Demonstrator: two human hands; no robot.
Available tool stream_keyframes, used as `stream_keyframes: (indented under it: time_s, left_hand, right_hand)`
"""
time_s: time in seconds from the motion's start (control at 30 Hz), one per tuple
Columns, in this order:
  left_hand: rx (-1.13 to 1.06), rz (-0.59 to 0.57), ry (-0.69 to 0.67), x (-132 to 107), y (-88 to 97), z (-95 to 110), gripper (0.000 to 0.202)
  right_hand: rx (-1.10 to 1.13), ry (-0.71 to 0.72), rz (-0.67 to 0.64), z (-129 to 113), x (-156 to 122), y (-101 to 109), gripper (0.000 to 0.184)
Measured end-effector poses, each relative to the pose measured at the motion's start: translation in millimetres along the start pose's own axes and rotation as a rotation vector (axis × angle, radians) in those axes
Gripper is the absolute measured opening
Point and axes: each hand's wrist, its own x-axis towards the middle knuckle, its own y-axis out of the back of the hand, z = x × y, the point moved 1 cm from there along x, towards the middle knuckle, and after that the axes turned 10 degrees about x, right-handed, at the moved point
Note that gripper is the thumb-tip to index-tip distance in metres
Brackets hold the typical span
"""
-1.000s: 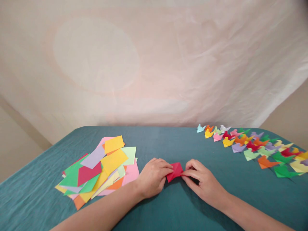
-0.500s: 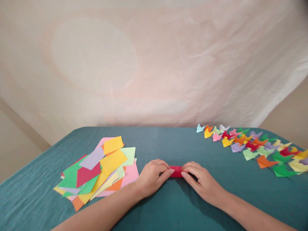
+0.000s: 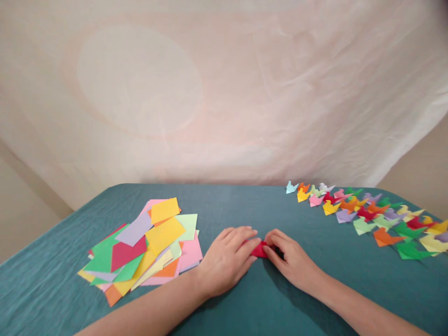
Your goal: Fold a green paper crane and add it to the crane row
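Observation:
A small folded piece of red paper (image 3: pixel 259 250) lies on the cloth in front of me, partly covered by both hands. My left hand (image 3: pixel 227 260) rests flat over its left part, with the fingers stretched out and slightly spread. At the right end, my right hand (image 3: pixel 291 262) pinches the paper between thumb and fingers. Only a short red stretch shows between the hands, so the full shape of the fold is hidden.
To the left sits a loose pile of coloured paper sheets (image 3: pixel 164 235). Several folded paper birds (image 3: pixel 364 226) stand in slanting rows at the right. A teal cloth (image 3: pixel 241 205) covers the table, and a pale hanging sheet (image 3: pixel 231 93) rises behind it.
My left hand has gone from pinching the red paper's left end to lying flat across it. The right hand keeps its pinch, fingers slightly shifted, and less red shows.

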Motion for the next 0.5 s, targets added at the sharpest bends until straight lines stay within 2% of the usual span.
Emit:
stream_keyframes:
  time_s: [0.07, 0.2, 0.5]
  left_hand:
    - [0.062, -0.069, -0.076, -3, 2.2, 12, 0.041]
    - [0.092, -0.192, -0.048, -11, -2.9, 28, 0.073]
    - [0.026, -0.328, 0.004, -16, -3.2, 28, 0.077]
  right_hand:
    - [0.015, 0.001, -0.006, 0, 0, 0, 0.016]
    - [0.032, 0.008, 0.001, 1, 0, 0, 0.016]
    - [0.021, 0.002, 0.028, 2, -1, -1, 0.013]
